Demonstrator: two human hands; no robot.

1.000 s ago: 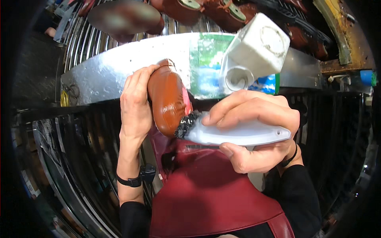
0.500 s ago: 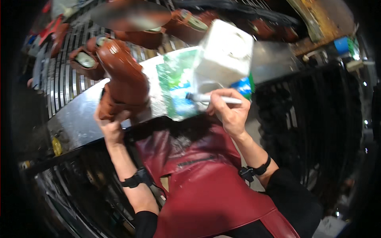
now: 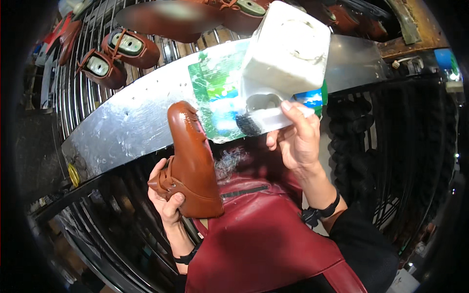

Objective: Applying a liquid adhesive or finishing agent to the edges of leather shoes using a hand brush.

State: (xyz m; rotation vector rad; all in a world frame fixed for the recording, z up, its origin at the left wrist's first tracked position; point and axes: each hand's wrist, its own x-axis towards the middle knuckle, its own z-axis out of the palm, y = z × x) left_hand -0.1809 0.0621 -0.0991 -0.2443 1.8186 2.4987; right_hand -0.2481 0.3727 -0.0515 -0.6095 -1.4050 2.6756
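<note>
The brown shoe [image 3: 191, 161] has dropped lower, left hand [image 3: 166, 198] gripping it sole-up for gluing, while right hand [image 3: 298, 136] pinches the brush [image 3: 266, 120] by the white container [image 3: 286, 53]

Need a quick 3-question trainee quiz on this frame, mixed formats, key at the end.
1. True or false: the left hand holds the brown shoe with its toe pointing up.
2. What does the right hand hold? A) a white-handled brush B) a hammer C) a rag
3. Fill in: the brush's dark bristles sit just below the opening of the white ____ on the metal shelf.

Key
1. True
2. A
3. tub. Two more brown shoes rest on the wire rack at upper left.
</note>
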